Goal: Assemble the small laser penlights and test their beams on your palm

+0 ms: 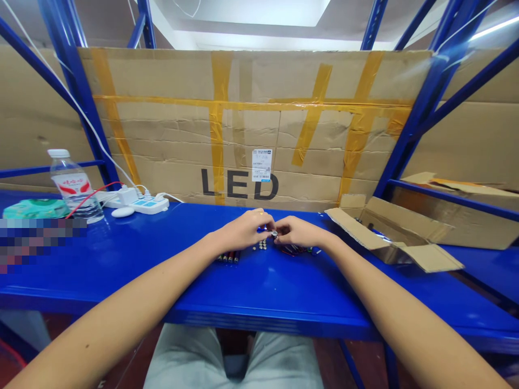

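Over the blue table (259, 292), my two hands meet almost fingertip to fingertip. My left hand (246, 229) is closed in a pinch on a small blue tube with a silver end (263, 229). At that silver end, the fingers of my right hand (303, 232) are also pinched together; what they hold is too small to make out. Just below lie several small silver caps (263, 245). Beside my left wrist is a row of dark tubes with metal ends (229, 258). Under my right hand lies a pile of thin coloured pieces (295, 250), partly hidden.
To the right sits an open cardboard box (389, 232) with some items inside. A power strip (148, 203), a water bottle (77, 186) and a green packet (35, 208) stand at the left. Behind the table rises a large taped cardboard panel (174, 140) between blue posts.
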`<state>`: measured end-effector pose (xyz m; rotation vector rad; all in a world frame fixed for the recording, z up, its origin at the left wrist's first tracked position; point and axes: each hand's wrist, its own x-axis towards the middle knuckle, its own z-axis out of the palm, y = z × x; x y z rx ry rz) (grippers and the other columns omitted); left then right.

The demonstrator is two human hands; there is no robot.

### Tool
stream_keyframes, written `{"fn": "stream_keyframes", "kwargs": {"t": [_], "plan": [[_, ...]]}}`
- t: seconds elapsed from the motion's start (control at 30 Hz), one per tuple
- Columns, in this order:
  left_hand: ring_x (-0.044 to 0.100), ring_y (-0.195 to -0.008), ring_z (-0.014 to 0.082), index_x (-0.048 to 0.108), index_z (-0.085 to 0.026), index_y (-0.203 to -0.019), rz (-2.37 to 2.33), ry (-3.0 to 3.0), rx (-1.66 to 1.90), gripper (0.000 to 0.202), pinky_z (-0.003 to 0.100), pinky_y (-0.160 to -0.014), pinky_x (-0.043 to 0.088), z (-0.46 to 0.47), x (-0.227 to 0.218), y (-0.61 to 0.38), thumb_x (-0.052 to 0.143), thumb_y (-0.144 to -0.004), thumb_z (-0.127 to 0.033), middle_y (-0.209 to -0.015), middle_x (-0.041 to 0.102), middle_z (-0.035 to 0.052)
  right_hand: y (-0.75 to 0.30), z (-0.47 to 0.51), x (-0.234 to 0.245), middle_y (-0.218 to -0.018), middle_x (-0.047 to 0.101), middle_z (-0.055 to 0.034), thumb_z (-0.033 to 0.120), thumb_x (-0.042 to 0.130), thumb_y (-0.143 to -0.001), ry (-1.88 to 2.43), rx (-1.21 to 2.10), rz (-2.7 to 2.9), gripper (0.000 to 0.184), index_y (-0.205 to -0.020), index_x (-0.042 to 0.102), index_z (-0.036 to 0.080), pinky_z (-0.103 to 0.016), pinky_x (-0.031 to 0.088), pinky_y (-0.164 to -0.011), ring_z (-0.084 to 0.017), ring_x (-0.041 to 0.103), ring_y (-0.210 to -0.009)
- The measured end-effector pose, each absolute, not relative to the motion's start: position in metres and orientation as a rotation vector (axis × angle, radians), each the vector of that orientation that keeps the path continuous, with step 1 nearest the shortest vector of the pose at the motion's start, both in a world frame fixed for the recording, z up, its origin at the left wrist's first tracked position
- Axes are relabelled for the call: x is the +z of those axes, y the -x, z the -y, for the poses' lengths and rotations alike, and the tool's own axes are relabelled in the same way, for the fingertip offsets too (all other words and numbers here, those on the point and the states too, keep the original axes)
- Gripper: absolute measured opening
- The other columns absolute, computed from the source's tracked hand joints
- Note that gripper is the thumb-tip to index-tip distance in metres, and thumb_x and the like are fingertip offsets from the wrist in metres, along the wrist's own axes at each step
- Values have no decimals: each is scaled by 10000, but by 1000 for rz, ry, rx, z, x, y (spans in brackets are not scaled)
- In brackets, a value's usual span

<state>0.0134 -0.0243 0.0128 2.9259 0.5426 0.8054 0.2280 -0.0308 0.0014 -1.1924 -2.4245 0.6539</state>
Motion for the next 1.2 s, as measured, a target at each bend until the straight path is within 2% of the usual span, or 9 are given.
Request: {"fn": "stream_keyframes", "kwargs": {"t": [0.13, 0.4, 0.57, 0.77, 0.87, 0.97, 1.07, 1.2], "plan": [[574, -945, 176, 624, -164, -978, -459, -2941, 886, 110, 314, -851, 457, 27, 9, -18, 578, -878, -156, -959, 657, 61, -227, 31, 1, -627, 470, 36, 219, 575, -712, 1155, 662, 2413, 72, -678, 546, 163, -240, 320, -562, -109, 414, -601], [575, -916, 168, 623, -152, -949, -441, -2945, 922, 81, 298, -836, 461, 27, 10, -19, 572, -887, -147, -929, 659, 61, -224, 33, 1, -637, 478, 31, 181, 532, -708, 1132, 592, 2397, 42, -689, 561, 158, -241, 321, -579, -112, 422, -613], [582, -912, 165, 622, -146, -941, -425, -2944, 946, 76, 302, -843, 465, 27, 10, -19, 571, -886, -137, -934, 665, 64, -221, 34, 1, -651, 483, 27, 148, 499, -693, 1133, 554, 2374, 95, -724, 589, 156, -243, 316, -588, -115, 416, -623], [589, -926, 172, 617, -157, -939, -482, -2934, 943, 82, 307, -843, 465, 25, 7, -20, 587, -868, -129, -940, 662, 57, -220, 35, 1, -630, 427, 36, 155, 503, -694, 1128, 519, 2351, 45, -651, 513, 164, -237, 295, -570, -106, 385, -612], [590, -938, 175, 622, -159, -947, -517, -2938, 920, 95, 304, -847, 455, 24, 8, -19, 586, -863, -133, -946, 663, 54, -220, 35, 2, -631, 429, 39, 159, 510, -700, 1145, 499, 2349, 44, -660, 529, 162, -232, 291, -565, -104, 384, -611], [590, -913, 187, 650, -160, -924, -602, -3016, 779, 98, 313, -830, 437, 23, 14, -14, 579, -857, -154, -925, 670, 55, -221, 35, 3, -626, 473, 36, 156, 525, -704, 1182, 452, 2362, 73, -718, 597, 157, -231, 301, -568, -110, 409, -613], [585, -851, 196, 699, -176, -863, -704, -3115, 485, 110, 317, -788, 414, 23, 22, -5, 595, -830, -187, -856, 680, 47, -222, 34, 3, -630, 523, 28, 160, 544, -716, 1210, 425, 2373, 143, -800, 660, 161, -235, 326, -578, -116, 441, -613], [580, -816, 195, 750, -217, -837, -757, -3112, 149, 122, 307, -757, 385, 25, 25, 2, 642, -793, -253, -783, 698, 30, -223, 34, 2, -646, 565, 17, 177, 562, -732, 1226, 424, 2379, 154, -830, 682, 166, -234, 341, -575, -118, 460, -609]]}}
